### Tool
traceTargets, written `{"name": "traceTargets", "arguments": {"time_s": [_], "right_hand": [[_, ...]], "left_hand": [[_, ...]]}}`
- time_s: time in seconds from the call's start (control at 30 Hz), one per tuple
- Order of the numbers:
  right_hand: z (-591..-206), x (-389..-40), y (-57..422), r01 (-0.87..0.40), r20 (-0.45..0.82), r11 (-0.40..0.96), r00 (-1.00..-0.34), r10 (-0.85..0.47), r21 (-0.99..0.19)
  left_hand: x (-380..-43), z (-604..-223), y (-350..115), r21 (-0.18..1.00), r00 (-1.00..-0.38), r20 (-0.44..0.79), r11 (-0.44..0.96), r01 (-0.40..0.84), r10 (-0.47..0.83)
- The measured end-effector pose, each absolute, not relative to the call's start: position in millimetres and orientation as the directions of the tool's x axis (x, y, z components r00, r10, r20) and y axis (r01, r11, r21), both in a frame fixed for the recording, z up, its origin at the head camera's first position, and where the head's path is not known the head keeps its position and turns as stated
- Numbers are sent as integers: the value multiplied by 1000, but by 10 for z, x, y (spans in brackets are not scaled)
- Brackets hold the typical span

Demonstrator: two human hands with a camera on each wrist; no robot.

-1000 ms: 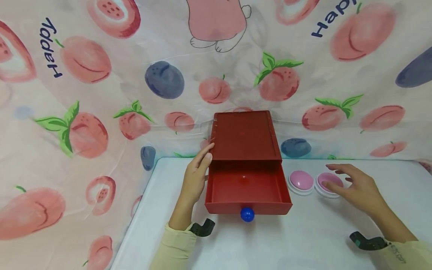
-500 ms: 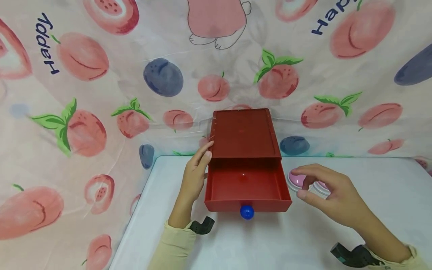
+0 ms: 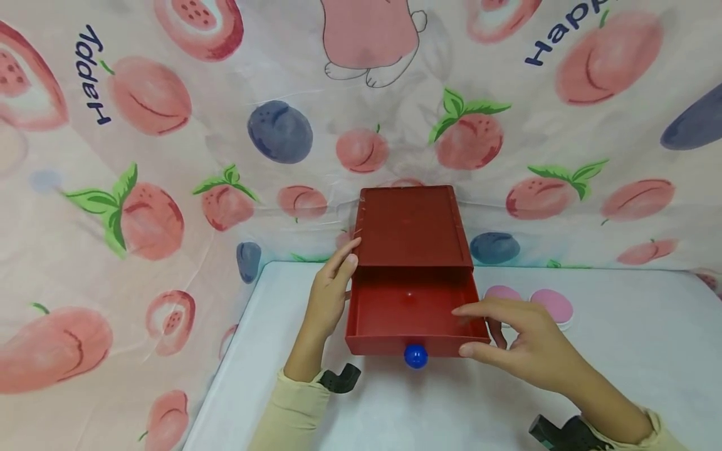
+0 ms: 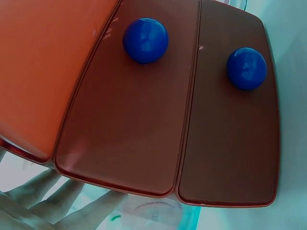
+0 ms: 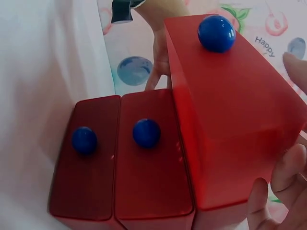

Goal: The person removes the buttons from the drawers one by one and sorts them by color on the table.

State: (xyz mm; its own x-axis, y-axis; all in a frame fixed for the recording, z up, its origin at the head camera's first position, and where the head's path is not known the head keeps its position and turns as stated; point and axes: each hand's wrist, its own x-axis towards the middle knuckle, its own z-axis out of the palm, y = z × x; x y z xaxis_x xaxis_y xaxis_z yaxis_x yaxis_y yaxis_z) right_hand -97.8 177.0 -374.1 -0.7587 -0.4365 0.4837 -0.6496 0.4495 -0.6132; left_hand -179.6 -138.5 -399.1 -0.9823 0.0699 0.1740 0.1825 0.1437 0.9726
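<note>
**Left grip [image 3: 328, 294] on the red box [image 3: 406, 225], right grip [image 3: 530, 341] at the corner of the open drawer [image 3: 383, 313]**

From the left, the first of two grips lays its nearly straight fingers along the box's left side, clasping nothing. Just right of it stands the one red box, on the white surface [image 3: 429, 413]. It has three drawers: the top one pulled out between the two grips, and two closed drawers [image 5: 153, 187] below. There are three blue knobs [image 3: 416, 356], one per drawer. The right grip has thumb and forefinger apart around the front right corner, the forefinger over the drawer's inside; whether they touch it, I cannot tell. Just behind this grip lie two pink discs [image 3: 551, 305] with white rims, the left one partly hidden by it.

The drawer points toward the person, knob foremost. Box and drawer together run longest front to back; each closed front is longest from side to side.

On the fruit-print cloth [image 3: 304, 62] behind, a sideways "Happy" [image 3: 93, 75] sits well above and left of the left grip. Far above the right grip, a slanted "Happ" is cut by the picture's edge. The right wrist view shows "Happy" whole.
</note>
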Motion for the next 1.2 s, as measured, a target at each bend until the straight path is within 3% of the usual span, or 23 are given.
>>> {"name": "traceTargets", "arguments": {"time_s": [0.57, 0.93, 1.2], "right_hand": [[-3796, -991, 1660, -665, 510, 466, -747, -427, -584], [-3865, -1216, 1535, -748, 683, 518, -633, -365, -416], [-3877, -1334, 1462, -686, 661, 557, -690, -294, -469]], "left_hand": [[-1803, -3992, -1389, 966, -982, 179, 175, 188, 66], [-1799, -3983, -1384, 960, -974, 215, 164, 225, 74], [-1801, -3998, -1388, 950, -969, 238, 191, 247, 67]]}}
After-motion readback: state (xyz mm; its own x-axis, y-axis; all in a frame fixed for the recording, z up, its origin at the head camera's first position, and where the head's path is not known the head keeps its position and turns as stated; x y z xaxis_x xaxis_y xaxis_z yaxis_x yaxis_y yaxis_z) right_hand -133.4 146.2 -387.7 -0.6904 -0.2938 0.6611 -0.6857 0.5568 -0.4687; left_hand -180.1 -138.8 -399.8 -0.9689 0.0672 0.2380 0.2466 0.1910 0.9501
